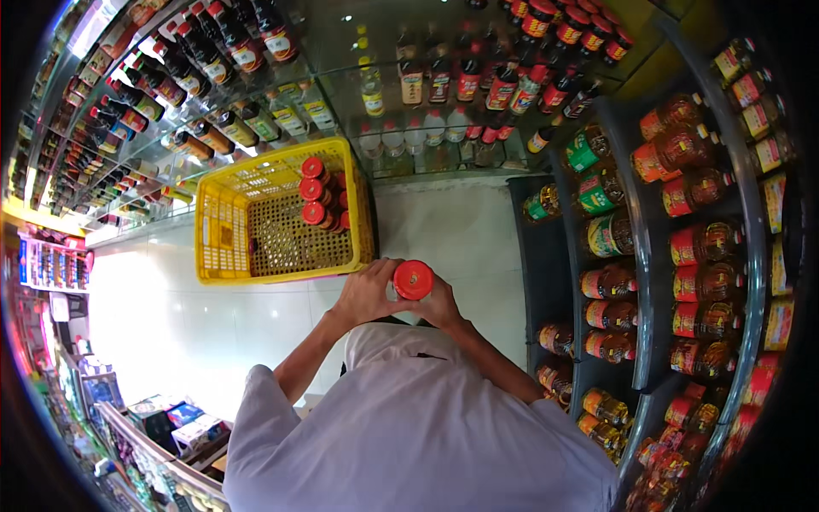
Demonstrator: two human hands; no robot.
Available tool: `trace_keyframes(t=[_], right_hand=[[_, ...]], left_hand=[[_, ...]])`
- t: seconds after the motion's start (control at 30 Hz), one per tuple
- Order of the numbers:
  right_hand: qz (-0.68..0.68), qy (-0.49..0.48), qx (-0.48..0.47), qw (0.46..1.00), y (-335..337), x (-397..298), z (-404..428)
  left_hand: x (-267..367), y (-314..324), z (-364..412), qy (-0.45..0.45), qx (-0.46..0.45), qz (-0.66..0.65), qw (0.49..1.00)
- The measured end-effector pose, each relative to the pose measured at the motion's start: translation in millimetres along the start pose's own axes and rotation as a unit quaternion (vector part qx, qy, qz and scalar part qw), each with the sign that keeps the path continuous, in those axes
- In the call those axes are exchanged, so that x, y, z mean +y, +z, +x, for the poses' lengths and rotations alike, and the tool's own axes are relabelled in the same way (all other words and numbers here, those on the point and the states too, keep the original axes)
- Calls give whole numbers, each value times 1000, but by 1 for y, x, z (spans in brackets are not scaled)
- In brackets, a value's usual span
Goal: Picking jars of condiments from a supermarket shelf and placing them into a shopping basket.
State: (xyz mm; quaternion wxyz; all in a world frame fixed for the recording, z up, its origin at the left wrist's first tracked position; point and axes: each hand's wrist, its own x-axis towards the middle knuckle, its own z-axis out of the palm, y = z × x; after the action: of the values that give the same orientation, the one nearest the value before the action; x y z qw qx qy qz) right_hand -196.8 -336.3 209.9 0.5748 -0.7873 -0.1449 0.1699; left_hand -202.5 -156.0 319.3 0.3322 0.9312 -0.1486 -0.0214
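Observation:
A jar with a red lid [413,280] is held upright in front of my body, its lid facing up at me. My left hand [367,291] grips its left side and my right hand [443,301] grips its right side. The lid hides most of the jar's body. Just beyond my left hand, a yellow perforated plastic crate [221,262] rests on the floor. Several red-lidded jars [313,190] stand together at the crate's right end, while its left part shows a bare grid bottom.
Glass shelves [339,77] with sauce bottles [243,54] run along the far side and left. More red-lidded jars [537,18] stand at the top. On my right, dark shelves [544,256] hold large cooking-oil bottles [704,281]. White floor tiles [448,224] lie between. Boxes [192,429] sit at lower left.

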Motion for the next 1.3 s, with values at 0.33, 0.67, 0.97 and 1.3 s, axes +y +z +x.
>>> trace_keyframes(t=[0.33, 0.67, 0.97, 1.3], right_hand=[[-40, -59, -97, 993, 110, -62, 75], [32, -3, -133, 991, 234, -93, 165], [255, 234, 20, 938, 308, -19, 216], [240, 385, 18, 891, 318, 0, 240]], left_hand=[[-92, -89, -49, -64, 59, -21, 996], [-231, -180, -61, -120, -60, 26, 991], [-385, -95, -28, -148, -49, 17, 988], [-458, -9, 28, -248, -72, 18, 966]])
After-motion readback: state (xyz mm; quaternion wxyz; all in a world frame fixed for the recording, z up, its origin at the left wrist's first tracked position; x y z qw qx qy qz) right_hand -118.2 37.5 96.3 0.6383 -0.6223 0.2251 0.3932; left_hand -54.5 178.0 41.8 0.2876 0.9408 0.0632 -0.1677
